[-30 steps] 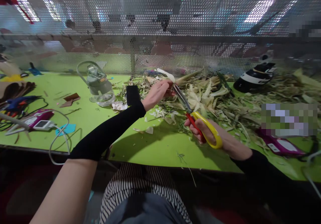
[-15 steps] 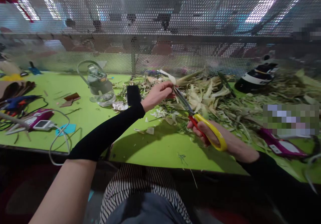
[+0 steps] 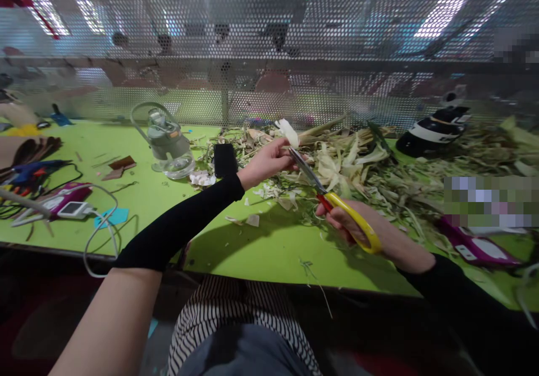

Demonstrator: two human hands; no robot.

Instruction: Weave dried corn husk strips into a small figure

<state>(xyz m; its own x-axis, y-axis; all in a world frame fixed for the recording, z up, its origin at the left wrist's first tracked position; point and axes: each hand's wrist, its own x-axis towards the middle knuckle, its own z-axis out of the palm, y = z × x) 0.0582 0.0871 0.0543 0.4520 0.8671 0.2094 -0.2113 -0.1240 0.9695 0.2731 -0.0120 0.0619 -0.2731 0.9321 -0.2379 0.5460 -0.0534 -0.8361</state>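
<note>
Pale husk piece (image 3: 289,133) stood above left hand (image 3: 269,161), pinched at base by fingertips, over desk (image 3: 242,252). Right hand (image 3: 374,220) gripped scissors (image 3: 332,199) by handles, blade tips at piece's lower end. Cutting seemed under way; cut-through could not be told. Scraps (image 3: 252,220) suggested some trimming done; husk pile (image 3: 332,168) beyond looked largely unworked. White-banded black object (image 3: 433,129): marks too blurred to read. No brand legible.
</note>
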